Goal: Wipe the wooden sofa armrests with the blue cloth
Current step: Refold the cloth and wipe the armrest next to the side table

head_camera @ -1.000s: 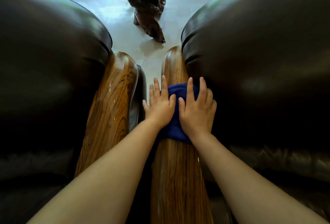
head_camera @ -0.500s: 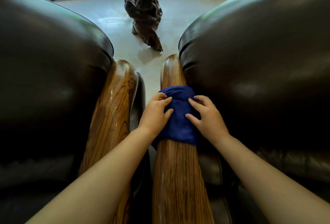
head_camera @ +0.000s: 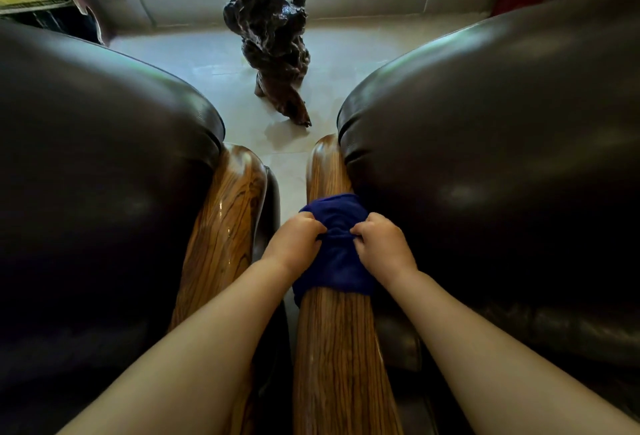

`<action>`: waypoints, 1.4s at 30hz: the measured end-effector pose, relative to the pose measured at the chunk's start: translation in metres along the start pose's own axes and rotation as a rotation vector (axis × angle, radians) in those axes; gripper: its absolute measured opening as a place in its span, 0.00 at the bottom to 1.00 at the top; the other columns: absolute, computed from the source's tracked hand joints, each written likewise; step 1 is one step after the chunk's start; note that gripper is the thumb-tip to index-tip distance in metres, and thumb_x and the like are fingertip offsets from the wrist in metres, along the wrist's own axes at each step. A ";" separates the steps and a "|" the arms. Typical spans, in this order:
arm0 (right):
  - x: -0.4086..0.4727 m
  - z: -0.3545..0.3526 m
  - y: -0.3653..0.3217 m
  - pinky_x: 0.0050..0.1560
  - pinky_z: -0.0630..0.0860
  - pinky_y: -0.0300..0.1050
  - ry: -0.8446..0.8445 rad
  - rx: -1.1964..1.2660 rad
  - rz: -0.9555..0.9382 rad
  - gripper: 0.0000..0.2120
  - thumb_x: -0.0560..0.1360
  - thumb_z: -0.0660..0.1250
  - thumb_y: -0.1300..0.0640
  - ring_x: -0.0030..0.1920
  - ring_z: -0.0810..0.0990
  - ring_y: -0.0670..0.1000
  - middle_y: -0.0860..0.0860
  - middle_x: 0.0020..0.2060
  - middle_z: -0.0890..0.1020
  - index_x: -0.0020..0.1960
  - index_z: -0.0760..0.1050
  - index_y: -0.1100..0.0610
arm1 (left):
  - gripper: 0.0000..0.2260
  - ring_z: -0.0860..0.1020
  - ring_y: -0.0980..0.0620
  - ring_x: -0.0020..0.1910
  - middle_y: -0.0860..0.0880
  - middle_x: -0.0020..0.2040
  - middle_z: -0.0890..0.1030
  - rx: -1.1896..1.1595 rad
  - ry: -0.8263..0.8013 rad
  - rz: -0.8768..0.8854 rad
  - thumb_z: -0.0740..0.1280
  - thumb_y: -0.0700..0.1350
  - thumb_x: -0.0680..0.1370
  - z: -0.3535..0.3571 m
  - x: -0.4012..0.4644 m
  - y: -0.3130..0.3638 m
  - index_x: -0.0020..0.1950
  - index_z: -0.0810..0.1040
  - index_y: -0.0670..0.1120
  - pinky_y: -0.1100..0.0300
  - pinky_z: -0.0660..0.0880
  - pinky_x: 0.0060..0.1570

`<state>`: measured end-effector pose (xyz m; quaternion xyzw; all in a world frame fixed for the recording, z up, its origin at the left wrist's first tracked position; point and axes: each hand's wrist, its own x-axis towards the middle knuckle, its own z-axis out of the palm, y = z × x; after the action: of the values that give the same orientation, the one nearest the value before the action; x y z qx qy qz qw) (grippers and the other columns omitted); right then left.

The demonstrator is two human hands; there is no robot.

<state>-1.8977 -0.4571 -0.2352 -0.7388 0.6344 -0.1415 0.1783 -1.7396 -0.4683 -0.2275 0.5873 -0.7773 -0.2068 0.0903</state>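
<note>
A dark blue cloth (head_camera: 337, 261) lies draped over the right wooden armrest (head_camera: 341, 348), about halfway along it. My left hand (head_camera: 294, 246) grips the cloth's left side with curled fingers. My right hand (head_camera: 382, 244) pinches a bunch of the cloth on the right side. The fabric is gathered into folds between the two hands. A second glossy wooden armrest (head_camera: 227, 226) runs parallel on the left, bare, a narrow gap away.
Dark leather sofa cushions bulge on both sides, the left cushion (head_camera: 97, 175) and the right cushion (head_camera: 502, 157). A dark carved root sculpture (head_camera: 273, 36) stands on the pale tiled floor (head_camera: 214, 64) ahead, before a window wall.
Both hands went from lying flat on the cloth to curling and bunching it between them. The view has tilted upward, showing more floor and the window.
</note>
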 end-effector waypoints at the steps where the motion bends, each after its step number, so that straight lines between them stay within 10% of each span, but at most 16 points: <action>1: -0.004 -0.005 -0.001 0.53 0.74 0.45 -0.094 0.004 -0.011 0.09 0.75 0.63 0.59 0.50 0.77 0.53 0.54 0.49 0.79 0.52 0.80 0.58 | 0.12 0.76 0.45 0.57 0.43 0.57 0.79 0.029 -0.074 0.009 0.63 0.39 0.76 -0.005 -0.005 0.002 0.58 0.78 0.44 0.55 0.71 0.60; 6: -0.026 -0.040 -0.010 0.49 0.76 0.42 -0.395 0.177 0.026 0.06 0.72 0.67 0.59 0.47 0.79 0.48 0.50 0.47 0.82 0.48 0.81 0.55 | 0.08 0.79 0.49 0.46 0.46 0.47 0.83 0.067 -0.328 0.013 0.64 0.38 0.74 -0.046 -0.033 0.018 0.48 0.82 0.45 0.53 0.77 0.51; 23: -0.109 -0.315 -0.102 0.38 0.72 0.31 -0.058 0.312 -0.104 0.06 0.67 0.70 0.60 0.36 0.79 0.41 0.42 0.33 0.81 0.38 0.80 0.49 | 0.06 0.80 0.44 0.46 0.41 0.46 0.83 -0.178 -0.002 0.092 0.66 0.38 0.73 -0.270 -0.119 0.172 0.49 0.79 0.41 0.53 0.76 0.51; 32: -0.217 -0.483 -0.105 0.45 0.78 0.36 0.029 0.241 -0.127 0.07 0.68 0.71 0.63 0.39 0.82 0.44 0.46 0.37 0.84 0.44 0.82 0.54 | 0.05 0.77 0.65 0.30 0.55 0.34 0.80 -0.173 -0.084 0.323 0.70 0.39 0.70 -0.367 -0.172 0.302 0.42 0.81 0.49 0.74 0.72 0.33; 42: -0.372 -0.598 -0.032 0.37 0.74 0.27 0.173 0.161 -0.078 0.08 0.69 0.70 0.65 0.35 0.80 0.37 0.43 0.35 0.82 0.43 0.82 0.54 | 0.05 0.77 0.55 0.34 0.50 0.36 0.80 -0.196 -0.095 0.526 0.68 0.35 0.70 -0.352 -0.232 0.487 0.44 0.81 0.42 0.59 0.79 0.40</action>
<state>-2.1877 -0.1359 0.3217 -0.7314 0.6046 -0.2619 0.1758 -1.9633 -0.2147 0.3209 0.3437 -0.8826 -0.2779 0.1604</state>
